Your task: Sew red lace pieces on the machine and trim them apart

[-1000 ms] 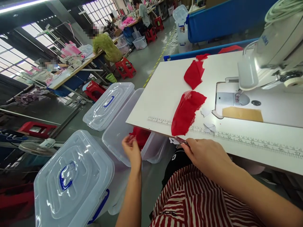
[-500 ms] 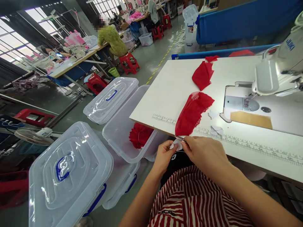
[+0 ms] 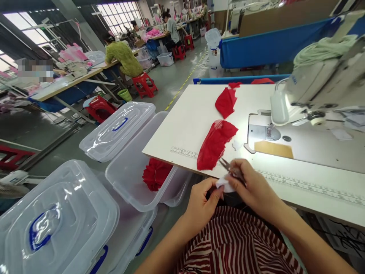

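Observation:
My left hand (image 3: pixel 203 202) and my right hand (image 3: pixel 252 187) meet at the near edge of the white sewing table (image 3: pixel 194 118), above my striped lap. Both pinch a small white piece (image 3: pixel 224 184). My right hand also grips small thread snips (image 3: pixel 228 166), whose blades point up and left. Just beyond my fingers a stack of red lace pieces (image 3: pixel 215 144) lies on the table by a printed ruler. A second red piece (image 3: pixel 226 102) lies farther back. The sewing machine (image 3: pixel 316 80) stands at the right.
An open clear plastic bin (image 3: pixel 128 179) beside the table holds a bundle of red fabric (image 3: pixel 156 174). Lidded clear bins (image 3: pixel 116 129) (image 3: pixel 57 224) stand at my left. Other people sit on red stools at long tables across the aisle. A blue partition (image 3: pixel 270 45) runs behind my table.
My left hand left the bin with the red fabric and came over to my right hand, taking hold of the small white piece. Both hands shifted slightly down toward my lap.

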Available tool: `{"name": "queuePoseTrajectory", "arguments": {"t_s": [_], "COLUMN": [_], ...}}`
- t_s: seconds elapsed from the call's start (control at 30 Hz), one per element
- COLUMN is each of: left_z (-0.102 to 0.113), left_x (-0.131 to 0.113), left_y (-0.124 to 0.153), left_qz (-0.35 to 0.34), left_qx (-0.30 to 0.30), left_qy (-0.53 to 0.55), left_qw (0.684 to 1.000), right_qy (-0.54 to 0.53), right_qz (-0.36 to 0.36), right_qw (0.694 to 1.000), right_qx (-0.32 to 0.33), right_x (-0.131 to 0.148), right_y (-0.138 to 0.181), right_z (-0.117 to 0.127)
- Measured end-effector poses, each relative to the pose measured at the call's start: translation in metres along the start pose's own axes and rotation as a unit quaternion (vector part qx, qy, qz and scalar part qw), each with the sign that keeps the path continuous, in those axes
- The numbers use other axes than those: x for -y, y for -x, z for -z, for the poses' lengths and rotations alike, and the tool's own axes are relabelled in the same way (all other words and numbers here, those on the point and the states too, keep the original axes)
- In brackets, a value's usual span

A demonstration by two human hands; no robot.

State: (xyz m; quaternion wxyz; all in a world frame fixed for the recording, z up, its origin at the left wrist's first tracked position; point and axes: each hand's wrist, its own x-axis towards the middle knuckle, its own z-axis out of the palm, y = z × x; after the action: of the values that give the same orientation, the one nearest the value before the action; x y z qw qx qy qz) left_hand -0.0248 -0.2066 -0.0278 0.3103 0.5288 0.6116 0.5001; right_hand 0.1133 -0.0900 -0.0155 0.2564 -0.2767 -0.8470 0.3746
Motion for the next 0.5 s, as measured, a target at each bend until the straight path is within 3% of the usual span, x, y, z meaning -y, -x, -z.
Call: {"name": "queuePoseTrajectory", "arguments": {"t_s": [0.1,0.2,0.33,0.5], "left_z": [0.007,0.022,0.033,0.027], "left_x": [-0.006,-0.004,0.002,0.003], "left_y": [-0.025,-0.06,-0.11,-0.145], "left_qz": [-0.096,-0.146,-0.046,0.044], "left_qx": [-0.047,-0.084,-0.032,0.017], "left_qy": [-0.158,-0.297,-0.354,-0.406], "left_qw": [0.982,0.94,0.933,0.912], "right_qy": [0.078,0.176,0.295,0.404], "right_qz": [-0.008,-0.005,-0.064,-0.085], "right_qw": [0.995,0.982,0.953,0.91], "right_qx": [-0.062,-0.069,0.007,0.042], "right_x": [-0.018,-0.033,-0.032,-0.024], "right_y": [-0.024,-0.047,-0.051,-0.013], "right_z": [0.027,0.04,0.029,0.02]}}
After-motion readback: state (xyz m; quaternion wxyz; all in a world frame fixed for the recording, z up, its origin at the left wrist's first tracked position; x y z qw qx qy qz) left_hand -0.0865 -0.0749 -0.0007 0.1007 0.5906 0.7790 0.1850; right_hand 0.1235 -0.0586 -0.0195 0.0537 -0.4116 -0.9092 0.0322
